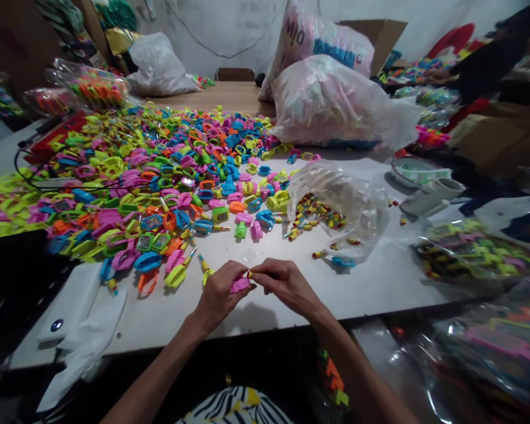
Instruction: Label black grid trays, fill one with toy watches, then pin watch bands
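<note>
My left hand (218,294) is closed around a small pink plastic toy piece (239,285) just above the near edge of the white table (380,282). My right hand (282,284) meets it from the right, its fingertips pinched on a tiny yellow piece (249,274) against the pink one. A wide heap of small bright plastic toy watches (150,171) in pink, yellow, blue, green and orange covers the table's left and middle. An open clear bag of small yellow and red pieces (331,206) lies just beyond my right hand.
Two big filled plastic sacks (331,100) and a cardboard box (380,35) stand at the back. Clear bags of finished toys (477,253) lie at the right. A white device with a light (66,306) and a black cable (35,176) sit at the left.
</note>
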Available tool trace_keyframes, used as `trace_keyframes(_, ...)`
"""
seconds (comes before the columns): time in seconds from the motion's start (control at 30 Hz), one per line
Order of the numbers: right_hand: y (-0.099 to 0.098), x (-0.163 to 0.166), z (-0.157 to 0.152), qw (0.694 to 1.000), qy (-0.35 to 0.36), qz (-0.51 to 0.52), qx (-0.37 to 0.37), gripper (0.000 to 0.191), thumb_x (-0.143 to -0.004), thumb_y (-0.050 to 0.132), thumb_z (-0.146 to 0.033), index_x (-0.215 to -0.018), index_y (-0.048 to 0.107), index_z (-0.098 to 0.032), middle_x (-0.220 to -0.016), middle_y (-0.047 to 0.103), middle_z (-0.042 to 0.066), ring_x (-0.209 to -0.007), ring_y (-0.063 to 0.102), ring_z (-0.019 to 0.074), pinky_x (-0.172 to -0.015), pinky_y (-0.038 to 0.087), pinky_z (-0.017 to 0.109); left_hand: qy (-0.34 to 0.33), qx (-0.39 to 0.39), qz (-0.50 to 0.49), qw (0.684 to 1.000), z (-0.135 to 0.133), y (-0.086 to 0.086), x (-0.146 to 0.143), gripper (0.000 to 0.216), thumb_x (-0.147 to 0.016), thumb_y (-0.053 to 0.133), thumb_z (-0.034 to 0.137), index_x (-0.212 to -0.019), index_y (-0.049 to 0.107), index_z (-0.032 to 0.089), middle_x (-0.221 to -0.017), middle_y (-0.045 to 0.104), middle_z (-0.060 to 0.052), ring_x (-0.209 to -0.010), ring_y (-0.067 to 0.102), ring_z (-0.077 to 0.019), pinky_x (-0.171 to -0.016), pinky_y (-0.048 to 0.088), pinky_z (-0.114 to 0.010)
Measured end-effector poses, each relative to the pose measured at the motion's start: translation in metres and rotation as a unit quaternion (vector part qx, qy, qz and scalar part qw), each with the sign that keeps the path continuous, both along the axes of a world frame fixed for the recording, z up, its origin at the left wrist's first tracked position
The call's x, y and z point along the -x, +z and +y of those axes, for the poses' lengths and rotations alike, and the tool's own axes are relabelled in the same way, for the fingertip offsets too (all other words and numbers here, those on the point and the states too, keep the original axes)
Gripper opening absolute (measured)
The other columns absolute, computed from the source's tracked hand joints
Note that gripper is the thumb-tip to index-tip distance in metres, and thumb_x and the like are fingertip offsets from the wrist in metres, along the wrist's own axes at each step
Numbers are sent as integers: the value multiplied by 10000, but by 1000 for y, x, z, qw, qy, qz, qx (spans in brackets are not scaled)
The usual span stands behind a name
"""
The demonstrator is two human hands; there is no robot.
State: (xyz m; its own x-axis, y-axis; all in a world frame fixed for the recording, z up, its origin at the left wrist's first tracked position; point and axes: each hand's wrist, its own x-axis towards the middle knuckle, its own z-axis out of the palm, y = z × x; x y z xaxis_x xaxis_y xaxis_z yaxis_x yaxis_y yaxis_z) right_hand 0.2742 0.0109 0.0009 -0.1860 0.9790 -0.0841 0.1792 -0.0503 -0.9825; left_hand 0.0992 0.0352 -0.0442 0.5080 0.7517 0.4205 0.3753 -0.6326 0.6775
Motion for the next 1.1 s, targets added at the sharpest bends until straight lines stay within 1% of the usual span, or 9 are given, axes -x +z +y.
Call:
trace_keyframes(0.27,-16,3,8,996,-31,58,52,226,-713,666,-352,-711,633,-128,-608,589,-2,-478,489,81,-431,392,190,-37,23,49,998,12,5,2,113,-867,519,261,-909,576,173,-802,591,-42,-736,572,-142,-634,441,-232)
trace_keyframes(0.53,-30,-13,22,970,174,83,149,300,-660,719,-397,-706,655,-108,-545,567,-11,-407,462,63,-391,334,174,-185,62,144,970,19,8,12,171,-888,470,304,-824,560,172,-749,575,-11,-669,542,-120,-597,383,-215)
trace_keyframes(0.63,-37,-15,27,986,133,22,102,307,-736,655,-384,-880,670,-113,-633,597,9,-495,520,94,-463,392,199,-139,42,218,965,32,8,25,197,-891,446,311,-822,575,180,-746,586,-14,-674,546,-137,-620,381,-238)
trace_keyframes(0.7,-39,-27,36,989,37,-138,24,346,-792,609,-325,-1076,620,-127,-809,636,50,-637,575,130,-573,437,230,-39,-17,287,957,47,8,33,204,-872,467,333,-854,596,176,-798,611,-46,-743,558,-186,-689,387,-294)
trace_keyframes(0.73,-40,-36,43,966,-9,-257,-9,340,-817,576,-268,-1131,591,-139,-917,636,73,-725,591,150,-635,444,245,20,-48,313,948,55,7,34,216,-857,488,349,-900,604,172,-854,623,-70,-798,560,-218,-734,384,-330)
trace_keyframes(0.8,-40,-57,59,872,-61,-484,-35,290,-836,482,-133,-1102,596,-150,-1069,600,102,-854,591,180,-706,431,268,123,-87,340,928,71,5,30,288,-828,527,374,-1016,595,168,-966,622,-108,-902,548,-269,-806,364,-390)
trace_keyframes(0.87,-43,-74,76,794,-51,-605,-21,307,-823,403,-54,-1026,614,-147,-1115,577,118,-898,588,205,-702,421,284,177,-90,347,917,84,-2,14,342,-816,542,382,-1079,577,167,-1020,612,-124,-957,533,-293,-837,349,-419)
trace_keyframes(1.0,-51,-84,98,770,-19,-637,-37,324,-834,366,-63,-1069,574,-142,-1106,574,131,-908,575,230,-679,406,301,185,-61,345,918,104,-22,-26,254,-787,566,318,-958,596,131,-1037,596,-152,-1016,508,-320,-864,342,-444)
trace_keyframes(1.1,-56,-79,99,759,-17,-649,-49,316,-828,364,-65,-1056,571,-137,-1058,590,133,-907,561,233,-691,396,307,173,-45,267,947,110,-29,-39,135,-751,518,173,-869,577,145,-1080,584,-141,-1051,498,-297,-872,361,-426)
